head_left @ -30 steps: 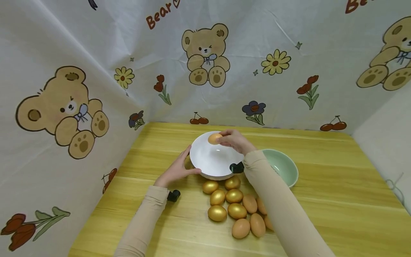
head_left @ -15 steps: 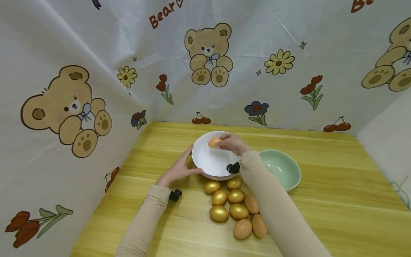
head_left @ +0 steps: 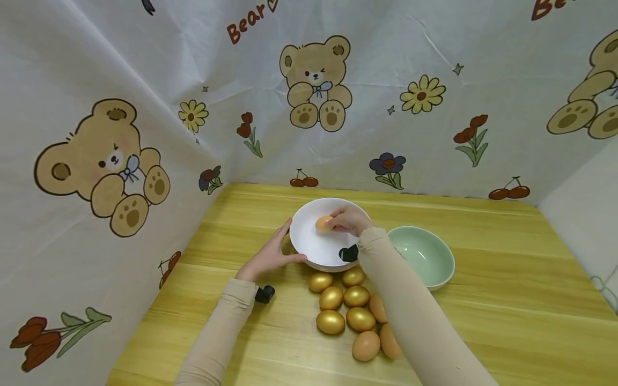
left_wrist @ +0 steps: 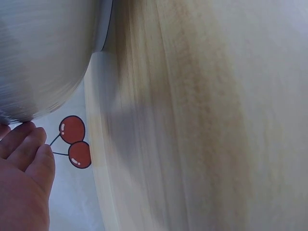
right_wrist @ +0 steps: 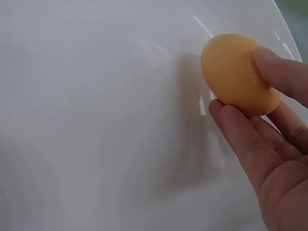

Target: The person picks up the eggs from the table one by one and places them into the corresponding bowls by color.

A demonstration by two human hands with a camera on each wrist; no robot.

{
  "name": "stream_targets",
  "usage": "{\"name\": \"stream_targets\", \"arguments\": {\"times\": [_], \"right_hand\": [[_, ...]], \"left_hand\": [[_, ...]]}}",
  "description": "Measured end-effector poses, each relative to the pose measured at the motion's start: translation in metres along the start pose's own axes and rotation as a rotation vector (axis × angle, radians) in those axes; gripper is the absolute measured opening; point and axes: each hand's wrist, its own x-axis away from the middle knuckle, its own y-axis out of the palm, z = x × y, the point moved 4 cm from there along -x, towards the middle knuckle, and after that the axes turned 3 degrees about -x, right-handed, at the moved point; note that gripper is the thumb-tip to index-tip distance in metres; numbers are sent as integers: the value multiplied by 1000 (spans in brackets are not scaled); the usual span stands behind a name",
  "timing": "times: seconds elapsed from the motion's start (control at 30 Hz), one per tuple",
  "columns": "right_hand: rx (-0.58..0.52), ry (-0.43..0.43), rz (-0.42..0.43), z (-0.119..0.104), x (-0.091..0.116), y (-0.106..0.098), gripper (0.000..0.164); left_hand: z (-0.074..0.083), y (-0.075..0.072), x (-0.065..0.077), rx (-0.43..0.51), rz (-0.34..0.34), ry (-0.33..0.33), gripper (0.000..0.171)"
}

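Note:
My right hand [head_left: 352, 221] pinches a light brown egg [head_left: 322, 223] between thumb and fingertips, inside the white bowl [head_left: 307, 244]. In the right wrist view the egg [right_wrist: 233, 72] is held above the bowl's glossy white inner surface. My left hand [head_left: 267, 258] rests against the bowl's left side, thumb and fingers spread along it. The left wrist view shows its fingertips right at the bowl's outer wall [left_wrist: 43, 53]. Several golden eggs [head_left: 331, 298] lie on the table in front of the bowl, with brown eggs [head_left: 366, 346] beside them, partly hidden by my right sleeve.
A pale green bowl [head_left: 427, 257] stands to the right of the white one, partly behind my right forearm. The wooden table [head_left: 507, 279] meets a bear-printed cloth [head_left: 260, 80] at its back and left side.
My right hand has lowered the egg further into the white bowl. My left hand stays at the bowl's side. The head view has shifted slightly.

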Motion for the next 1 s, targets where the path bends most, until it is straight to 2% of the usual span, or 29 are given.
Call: {"name": "stream_targets", "arguments": {"times": [0.53, 0.73, 1.0], "right_hand": [[88, 34, 49, 3, 5, -1, 35], [131, 26, 34, 1, 5, -1, 39], [206, 8, 19, -6, 5, -2, 46]], "left_hand": [[3, 0, 2, 2, -7, -1, 110], [3, 0, 3, 18, -6, -13, 109], [0, 0, 1, 34, 8, 19, 106]]}}
